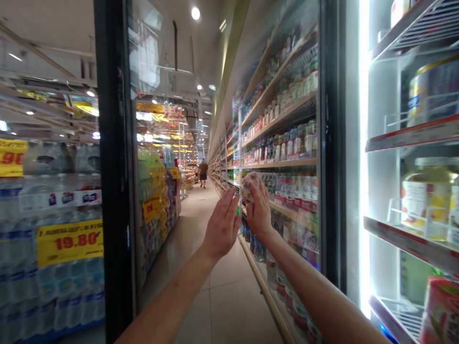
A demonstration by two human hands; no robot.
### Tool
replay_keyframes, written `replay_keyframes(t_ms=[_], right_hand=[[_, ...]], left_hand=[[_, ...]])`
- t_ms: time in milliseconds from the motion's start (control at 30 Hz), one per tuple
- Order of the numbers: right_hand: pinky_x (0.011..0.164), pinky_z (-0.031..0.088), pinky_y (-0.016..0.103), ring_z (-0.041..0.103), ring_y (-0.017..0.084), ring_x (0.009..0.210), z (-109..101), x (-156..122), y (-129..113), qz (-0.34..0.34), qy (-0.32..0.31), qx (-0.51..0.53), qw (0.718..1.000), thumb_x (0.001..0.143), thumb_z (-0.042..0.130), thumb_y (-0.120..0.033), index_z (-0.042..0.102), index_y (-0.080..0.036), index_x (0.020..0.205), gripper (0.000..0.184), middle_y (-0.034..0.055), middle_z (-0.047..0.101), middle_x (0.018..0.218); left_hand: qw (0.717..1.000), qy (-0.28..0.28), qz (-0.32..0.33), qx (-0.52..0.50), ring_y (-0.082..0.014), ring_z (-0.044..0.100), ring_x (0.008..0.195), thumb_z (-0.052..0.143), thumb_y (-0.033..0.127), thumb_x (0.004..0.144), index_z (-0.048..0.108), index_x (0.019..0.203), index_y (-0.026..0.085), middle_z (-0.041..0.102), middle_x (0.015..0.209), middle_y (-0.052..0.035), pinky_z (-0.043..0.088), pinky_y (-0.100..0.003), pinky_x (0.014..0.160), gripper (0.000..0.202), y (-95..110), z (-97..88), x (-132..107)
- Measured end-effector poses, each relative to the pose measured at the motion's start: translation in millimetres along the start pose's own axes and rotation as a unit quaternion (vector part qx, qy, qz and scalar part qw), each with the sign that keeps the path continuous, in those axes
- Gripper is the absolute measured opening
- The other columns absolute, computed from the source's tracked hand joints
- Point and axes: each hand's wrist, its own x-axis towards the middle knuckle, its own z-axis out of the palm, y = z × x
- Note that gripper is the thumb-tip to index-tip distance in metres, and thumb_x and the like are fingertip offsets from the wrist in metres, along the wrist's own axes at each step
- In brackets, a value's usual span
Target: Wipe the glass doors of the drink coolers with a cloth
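OK, right hand (258, 208) is just right of frame centre, fingers laid over a crumpled pale cloth (250, 180) with darker spots; so grip = holding cloth, up at the fingertips. Cloth is at the glass door (222, 119), looks pressed to the pane, but can't confirm full contact. Left hand (223, 224) is just beside it, a bit lower and to the left: flat, fingers straight and close together, pointing up and right. Palm side hidden, can't tell if it touches the glass. Forearms enter from the bottom edge, one lower left of centre, one lower right. Door spans the middle of the frame, black frame (115, 172) down both sides. Centre right, in the pane: shelf rows of bottles (290, 143), blurry. Centre: pale aisle floor (193, 205), with a person (202, 172) in dark clothes well down it. Far right: lit cooler shelf (405, 241) with yellow bottles (416, 200) standing on it, red carton (442, 310) in the lower right corner. Far left: stacked bottle packs (53, 286), yellow price sign (70, 242) reading 19.80 in front.
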Motion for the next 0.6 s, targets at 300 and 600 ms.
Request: replay_keyframes(t_ms=[300, 600], right_hand=[[0.108, 0.025, 0.058, 0.021, 0.029, 0.139, -28.6, -26.1, 14.1, -0.059, -0.052, 0.004, 0.997, 0.08, 0.045, -0.023, 0.017, -0.016, 0.144, 0.071, 0.0152, 0.022, 0.151], [0.109, 0.021, 0.056, 0.022, 0.028, 0.139, -33.8, -44.7, 38.5, -0.034, -0.035, -0.117, 0.992, 0.085, 0.044, -0.026, 0.018, -0.021, 0.144, 0.065, 0.0139, 0.029, 0.149]], left_hand=[[0.994, -0.028, -0.045, 0.093, -0.0248, 0.023, 0.138, 0.038, 0.039, 0.09, 0.03, 0.138, 0.009, 0.037, 0.143, -0.0154, 0.02, -0.049, 0.112, 0.058, 23.4, 41.2, 22.9], [0.976, 0.024, 0.048, 0.213, -0.0209, 0.015, 0.14, 0.038, 0.015, 0.089, 0.04, 0.133, 0.016, 0.04, 0.143, -0.0107, 0.021, -0.045, 0.112, 0.045, -61.3, -28.6, 33.9]])
